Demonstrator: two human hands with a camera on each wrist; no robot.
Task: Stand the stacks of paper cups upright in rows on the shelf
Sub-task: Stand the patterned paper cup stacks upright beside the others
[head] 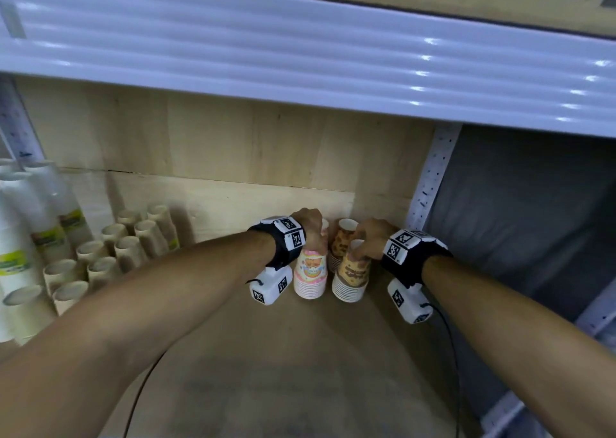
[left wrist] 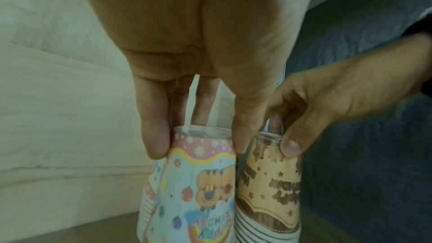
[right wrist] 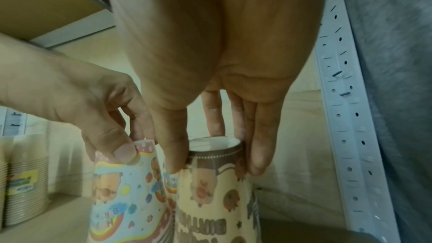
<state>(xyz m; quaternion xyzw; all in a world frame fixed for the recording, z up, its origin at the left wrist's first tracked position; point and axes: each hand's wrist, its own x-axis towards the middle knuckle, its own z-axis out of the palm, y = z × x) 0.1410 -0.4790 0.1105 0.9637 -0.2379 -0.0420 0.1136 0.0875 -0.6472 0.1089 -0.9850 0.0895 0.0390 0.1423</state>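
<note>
While both stacks stand side by side, the left hand (head: 311,224) pinches the pink birthday cup stack (head: 310,276) and the right hand (head: 370,239) pinches the brown birthday cup stack (head: 351,277).

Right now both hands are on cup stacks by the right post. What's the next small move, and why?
Probably let go with both hands: the pink stack under the left hand and the brown stack under the right hand already stand upright, side by side on the shelf.

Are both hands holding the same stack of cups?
No, the left hand grips the pink stack and the right hand grips the brown stack.
</note>
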